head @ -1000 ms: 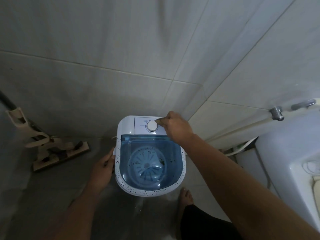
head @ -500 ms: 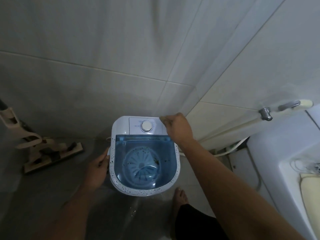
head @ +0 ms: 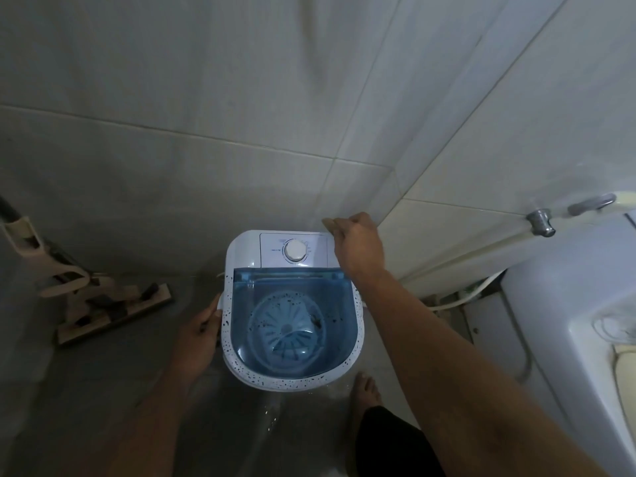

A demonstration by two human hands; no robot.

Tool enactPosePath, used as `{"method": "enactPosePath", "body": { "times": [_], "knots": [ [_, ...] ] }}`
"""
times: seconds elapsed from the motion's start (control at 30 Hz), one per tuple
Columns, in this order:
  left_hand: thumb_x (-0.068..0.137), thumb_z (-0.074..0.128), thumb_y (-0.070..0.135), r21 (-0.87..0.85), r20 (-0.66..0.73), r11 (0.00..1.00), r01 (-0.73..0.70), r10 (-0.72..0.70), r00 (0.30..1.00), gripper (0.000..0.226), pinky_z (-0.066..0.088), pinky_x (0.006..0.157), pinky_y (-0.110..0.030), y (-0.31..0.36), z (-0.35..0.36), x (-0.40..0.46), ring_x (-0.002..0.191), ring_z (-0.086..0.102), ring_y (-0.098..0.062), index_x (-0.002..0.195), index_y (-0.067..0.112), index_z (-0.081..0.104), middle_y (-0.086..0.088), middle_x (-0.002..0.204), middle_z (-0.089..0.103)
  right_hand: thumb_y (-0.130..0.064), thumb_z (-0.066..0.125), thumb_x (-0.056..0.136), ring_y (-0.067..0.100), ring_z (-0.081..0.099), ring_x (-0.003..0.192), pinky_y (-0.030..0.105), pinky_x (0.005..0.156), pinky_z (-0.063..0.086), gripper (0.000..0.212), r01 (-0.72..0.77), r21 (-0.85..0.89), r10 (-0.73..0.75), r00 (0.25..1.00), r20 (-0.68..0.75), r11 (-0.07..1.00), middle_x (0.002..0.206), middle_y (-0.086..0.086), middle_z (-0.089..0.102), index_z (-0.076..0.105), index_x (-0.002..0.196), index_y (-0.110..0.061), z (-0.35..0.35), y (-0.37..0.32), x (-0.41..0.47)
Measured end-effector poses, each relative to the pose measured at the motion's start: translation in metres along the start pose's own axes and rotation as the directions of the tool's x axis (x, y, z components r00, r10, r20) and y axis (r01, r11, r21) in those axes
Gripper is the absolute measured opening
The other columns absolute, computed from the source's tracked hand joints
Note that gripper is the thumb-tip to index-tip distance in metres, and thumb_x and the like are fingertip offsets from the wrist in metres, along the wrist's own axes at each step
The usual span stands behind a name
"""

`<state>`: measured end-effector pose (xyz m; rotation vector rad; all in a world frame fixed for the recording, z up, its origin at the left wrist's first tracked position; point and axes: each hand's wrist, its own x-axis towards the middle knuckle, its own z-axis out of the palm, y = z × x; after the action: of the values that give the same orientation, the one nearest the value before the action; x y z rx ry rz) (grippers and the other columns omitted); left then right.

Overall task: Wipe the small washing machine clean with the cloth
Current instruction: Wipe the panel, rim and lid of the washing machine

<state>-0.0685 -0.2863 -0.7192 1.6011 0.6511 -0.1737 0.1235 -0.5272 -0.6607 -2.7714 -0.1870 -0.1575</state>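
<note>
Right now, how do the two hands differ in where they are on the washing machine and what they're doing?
The left hand lies low against the washing machine's left side, fingers on the speckled rim. The right hand reaches to the far right corner by the dial, closed around a small pale object, possibly the cloth. Both are bare and touch or nearly touch the machine.

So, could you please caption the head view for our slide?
Left hand steadies the small washing machine; right hand at its rear corner.

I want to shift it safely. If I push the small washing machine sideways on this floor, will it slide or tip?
The small washing machine looks like light plastic, so it probably slides easily. The floor in front looks wet, which may help it slip. It seems taller than wide, so a high push could tip it; the left hand steadies its side.
</note>
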Motion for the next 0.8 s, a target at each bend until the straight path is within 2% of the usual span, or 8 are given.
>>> {"method": "enactPosePath", "body": {
  "times": [0.07, 0.17, 0.3, 0.43, 0.53, 0.63, 0.73, 0.8],
  "knots": [
    [0.103, 0.046, 0.021, 0.0, 0.008, 1.0, 0.002, -0.002, 1.0, 0.039, 0.046, 0.087, -0.02, -0.002, 0.0, 0.002, 0.106, 0.062, -0.009, 0.139, 0.033, 0.052, 0.006, 0.122, 0.065, -0.028, 0.064, 0.102, 0.037, 0.062, 0.103, 0.037, 0.088, 0.058, 0.022, 0.022, 0.014, -0.022, 1.0, -0.003, 1.0, 0.112, 0.014, 0.059, 0.079, 0.117, -0.024, 0.006, 0.001, -0.001],
    [0.103, 0.045, 0.018, -0.019, 0.009, 1.0, 0.002, -0.002, 1.0, 0.038, 0.048, 0.086, -0.021, -0.003, 0.001, 0.003, 0.104, 0.062, -0.009, 0.138, 0.032, 0.052, 0.005, 0.118, 0.064, -0.029, 0.064, 0.103, 0.033, 0.06, 0.11, 0.04, 0.091, 0.058, 0.026, 0.071, 0.057, -0.074, 0.996, 0.048, 0.996, 0.119, 0.01, 0.057, 0.075, 0.126, -0.027, 0.019, 0.01, -0.027],
    [0.103, 0.047, 0.023, 0.016, -0.005, 1.0, 0.001, -0.001, 1.0, 0.036, 0.049, 0.101, -0.035, -0.002, 0.0, 0.002, 0.106, 0.064, -0.01, 0.127, 0.049, 0.052, 0.01, 0.114, 0.068, -0.034, 0.058, 0.105, 0.025, 0.061, 0.11, 0.038, 0.089, 0.059, 0.027, 0.133, 0.075, -0.135, 0.991, 0.021, 0.988, 0.127, 0.0, 0.055, 0.07, 0.13, -0.037, 0.018, 0.028, -0.067],
    [0.103, 0.045, 0.021, 0.024, -0.007, 1.0, -0.012, 0.012, 1.0, 0.037, 0.049, 0.071, -0.011, 0.002, 0.002, -0.002, 0.088, 0.061, -0.002, 0.136, 0.038, 0.05, 0.009, 0.106, 0.068, -0.03, 0.058, 0.105, 0.024, 0.063, 0.102, 0.032, 0.095, 0.054, 0.028, 0.005, 0.189, -0.004, 1.0, -0.004, 0.982, 0.117, 0.004, 0.057, 0.073, 0.129, -0.032, 0.009, 0.005, -0.045],
    [0.103, 0.046, 0.024, 0.025, -0.014, 1.0, -0.011, 0.011, 1.0, 0.039, 0.046, 0.077, -0.02, 0.002, 0.001, -0.003, 0.102, 0.064, -0.013, 0.14, 0.034, 0.05, 0.004, 0.113, 0.066, -0.029, 0.059, 0.104, 0.019, 0.064, 0.098, 0.032, 0.094, 0.055, 0.029, 0.136, 0.245, -0.125, 0.99, -0.062, 0.96, 0.115, 0.002, 0.059, 0.073, 0.129, -0.031, 0.013, -0.028, -0.031],
    [0.103, 0.046, 0.022, 0.001, -0.023, 1.0, 0.001, -0.001, 1.0, 0.038, 0.049, 0.082, -0.022, 0.0, 0.001, -0.002, 0.101, 0.066, -0.013, 0.139, 0.033, 0.053, 0.006, 0.113, 0.066, -0.033, 0.056, 0.105, 0.025, 0.063, 0.102, 0.033, 0.092, 0.054, 0.028, 0.222, 0.173, -0.231, 0.973, 0.031, 0.96, 0.118, 0.004, 0.061, 0.072, 0.127, -0.036, 0.018, -0.038, -0.036],
    [0.103, 0.045, 0.016, -0.024, -0.009, 1.0, 0.014, -0.014, 1.0, 0.037, 0.049, 0.065, -0.005, 0.004, 0.003, -0.004, 0.075, 0.066, 0.011, 0.136, 0.03, 0.054, 0.003, 0.109, 0.067, -0.03, 0.056, 0.106, 0.025, 0.063, 0.105, 0.033, 0.102, 0.051, 0.03, 0.028, 0.228, -0.032, 0.999, 0.012, 0.973, 0.119, 0.008, 0.059, 0.072, 0.131, -0.031, 0.017, -0.02, -0.029],
    [0.103, 0.045, 0.015, -0.037, -0.018, 0.999, 0.02, -0.021, 1.0, 0.037, 0.047, 0.058, -0.002, 0.003, 0.004, -0.003, 0.067, 0.063, 0.018, 0.137, 0.03, 0.052, 0.005, 0.104, 0.067, -0.022, 0.057, 0.105, 0.022, 0.063, 0.103, 0.028, 0.104, 0.049, 0.031, -0.056, 0.264, 0.073, 0.996, -0.054, 0.963, 0.119, 0.01, 0.058, 0.072, 0.132, -0.024, 0.014, -0.009, -0.023]
  ]
}}
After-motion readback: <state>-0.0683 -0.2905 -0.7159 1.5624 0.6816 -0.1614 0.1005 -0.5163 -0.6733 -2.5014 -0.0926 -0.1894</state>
